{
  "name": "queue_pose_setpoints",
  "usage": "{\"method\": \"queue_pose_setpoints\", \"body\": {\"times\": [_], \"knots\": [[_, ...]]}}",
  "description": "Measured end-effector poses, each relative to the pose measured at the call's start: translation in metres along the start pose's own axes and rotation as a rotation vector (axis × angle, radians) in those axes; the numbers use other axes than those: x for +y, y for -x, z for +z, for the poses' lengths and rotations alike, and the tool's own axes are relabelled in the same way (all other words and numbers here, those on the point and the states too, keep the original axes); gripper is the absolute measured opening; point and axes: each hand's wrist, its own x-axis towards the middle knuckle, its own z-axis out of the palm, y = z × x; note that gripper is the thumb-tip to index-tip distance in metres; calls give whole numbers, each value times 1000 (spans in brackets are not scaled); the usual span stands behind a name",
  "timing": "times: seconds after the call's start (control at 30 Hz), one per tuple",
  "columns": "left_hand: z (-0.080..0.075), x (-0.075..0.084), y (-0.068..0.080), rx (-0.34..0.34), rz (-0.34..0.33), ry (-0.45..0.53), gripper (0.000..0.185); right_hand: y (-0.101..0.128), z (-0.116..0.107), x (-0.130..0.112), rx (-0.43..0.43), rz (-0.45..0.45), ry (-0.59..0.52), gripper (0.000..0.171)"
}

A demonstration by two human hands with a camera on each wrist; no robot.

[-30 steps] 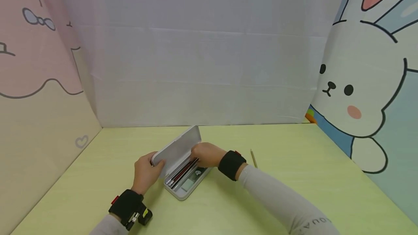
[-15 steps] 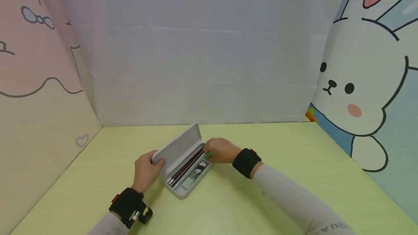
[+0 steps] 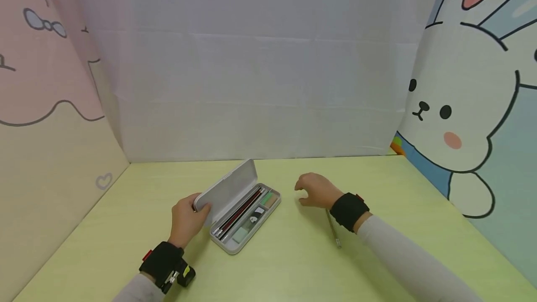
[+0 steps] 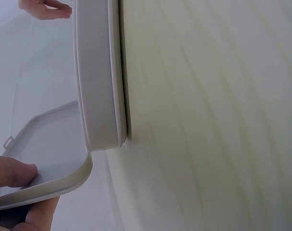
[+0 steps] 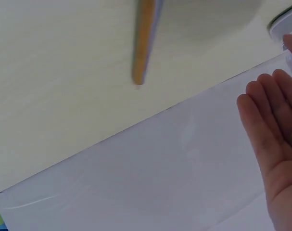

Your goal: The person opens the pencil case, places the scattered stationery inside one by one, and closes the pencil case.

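Note:
A light grey pencil case (image 3: 232, 249) stands on the table with its lid (image 3: 230, 190) raised. My left hand (image 3: 184, 220) holds the lid's near left corner, the thumb on the inner face in the left wrist view. Inside the case lie several dark red and silvery pencils (image 3: 239, 213), a black-and-white eraser-like piece (image 3: 257, 215), a pale green block (image 3: 240, 235), and a green-and-tan piece (image 3: 268, 199) at the far end. My right hand (image 3: 319, 190) hovers right of the case, fingers loosely bent and holding nothing. Beneath its wrist lies a loose pencil (image 3: 334, 233).
The pale yellow table (image 3: 285, 274) ends at a white backdrop cloth (image 3: 260, 83). Cartoon-printed panels border it, pink and cream at left, a white rabbit (image 3: 457, 120) at right.
My right hand has left the far end of the case and moved right, leaving the green-and-tan piece in view there. My left hand still holds the lid.

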Motion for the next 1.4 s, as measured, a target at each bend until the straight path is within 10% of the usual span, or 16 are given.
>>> {"method": "queue_pose_setpoints", "body": {"times": [0.77,1.07,1.4], "knots": [[0,-1,0,1,-11,15,23,47,6,12,21,639,-88,37],[0,-2,0,-2,-16,10,23,49,7,15,37,614,-150,21],[1,-2,0,-5,-25,16,22,9,-12,1,82,270,-74,8]]}}
